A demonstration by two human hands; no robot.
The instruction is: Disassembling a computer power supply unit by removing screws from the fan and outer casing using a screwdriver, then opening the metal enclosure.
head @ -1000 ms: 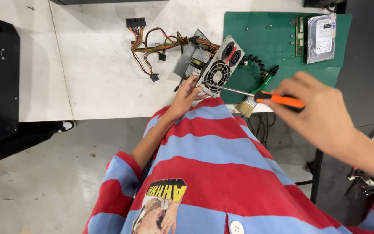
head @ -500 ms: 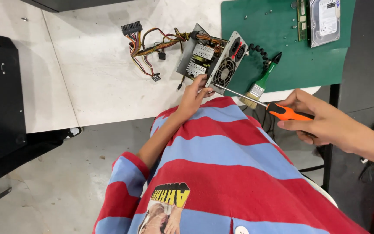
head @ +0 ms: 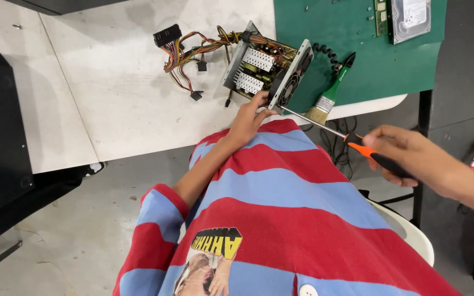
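- We hold the power supply (head: 264, 71) steady at the near edge of the white table (head: 111, 98); it lies open, its circuit boards and metal fins showing, with its fan side turned toward the green mat.
- Our left hand (head: 246, 118) is closed on its lower near corner, fingers curled up against the metal frame.
- Our right hand (head: 412, 156) is wrapped tight round the orange and black handle of a screwdriver (head: 336, 131), well to the right of the table edge and over our lap.
- From that grip the long metal shaft runs up and to the left; its tip meets the bottom corner of the fan side, just beside our left fingers.
- Away from the left hand, a bundle of coloured wires (head: 190, 52) trails out of the box's far end across the table, ending in black plugs.
- Just beyond the shaft, a paintbrush (head: 330, 96) with a green handle lies on the green mat (head: 357, 49), its bristles at the mat's near edge.
- At the far corner of the mat, well away from both hands, lies a hard drive (head: 410, 19).
- Below the hands, our red and blue striped shirt (head: 281, 208) fills the near view.
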